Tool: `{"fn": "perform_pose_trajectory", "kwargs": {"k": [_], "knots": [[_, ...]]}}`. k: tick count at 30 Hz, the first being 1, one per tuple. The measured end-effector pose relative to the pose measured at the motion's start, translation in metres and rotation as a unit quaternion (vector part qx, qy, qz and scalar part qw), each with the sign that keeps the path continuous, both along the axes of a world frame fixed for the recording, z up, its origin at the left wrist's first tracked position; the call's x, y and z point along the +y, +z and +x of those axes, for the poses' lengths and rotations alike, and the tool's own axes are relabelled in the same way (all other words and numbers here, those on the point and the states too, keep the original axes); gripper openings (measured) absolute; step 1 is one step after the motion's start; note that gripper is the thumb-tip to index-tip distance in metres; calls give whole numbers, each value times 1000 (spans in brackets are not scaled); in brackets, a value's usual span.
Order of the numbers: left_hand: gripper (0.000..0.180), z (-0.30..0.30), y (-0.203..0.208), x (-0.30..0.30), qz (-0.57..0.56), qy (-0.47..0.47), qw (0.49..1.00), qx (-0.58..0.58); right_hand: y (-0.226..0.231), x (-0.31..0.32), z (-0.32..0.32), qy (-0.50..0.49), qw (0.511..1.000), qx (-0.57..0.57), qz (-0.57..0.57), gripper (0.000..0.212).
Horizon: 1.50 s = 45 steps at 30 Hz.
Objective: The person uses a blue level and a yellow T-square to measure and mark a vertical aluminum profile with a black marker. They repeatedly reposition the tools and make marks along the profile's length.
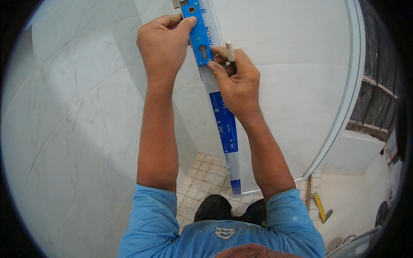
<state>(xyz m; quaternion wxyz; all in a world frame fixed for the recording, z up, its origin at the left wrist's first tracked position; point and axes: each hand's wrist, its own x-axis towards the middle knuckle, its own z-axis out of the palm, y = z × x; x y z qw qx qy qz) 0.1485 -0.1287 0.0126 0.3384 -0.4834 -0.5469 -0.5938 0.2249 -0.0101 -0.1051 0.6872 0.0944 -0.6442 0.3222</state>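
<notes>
While fingers touch it, blue lock lies between.

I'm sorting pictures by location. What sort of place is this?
Probably a bathroom or similar tiled room being fitted out: marbled wall tiles, small square floor tiles, and a white door with blue printed film along its edge.

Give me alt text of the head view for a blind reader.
The left hand holds a blue rectangular lock case with a keyhole along the edge of a white door panel; the right hand, at the case's lower end, holds a white-ended pen.
</notes>
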Motion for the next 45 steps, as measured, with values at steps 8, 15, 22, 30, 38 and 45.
{"fn": "perform_pose_trajectory", "kwargs": {"k": [8,15,22,30,38,45], "knots": [[31,-3,-2,4,1,45,999,2,3,-3,2,23,999,-10,-21,28],[29,-9,-4,9,36,28,999,22,2,-2,1,21,1000,-3,-16,29],[28,-5,-6,6,30,42,999,16,0,-1,0,46,999,-5,-21,28],[28,4,-6,6,24,62,998,1,0,-2,-1,39,999,-11,-20,29],[29,2,-8,10,30,78,996,-20,0,-1,1,55,998,-19,-28,32],[28,10,-6,7,17,108,993,-35,0,0,2,58,998,-11,-20,35]]}}
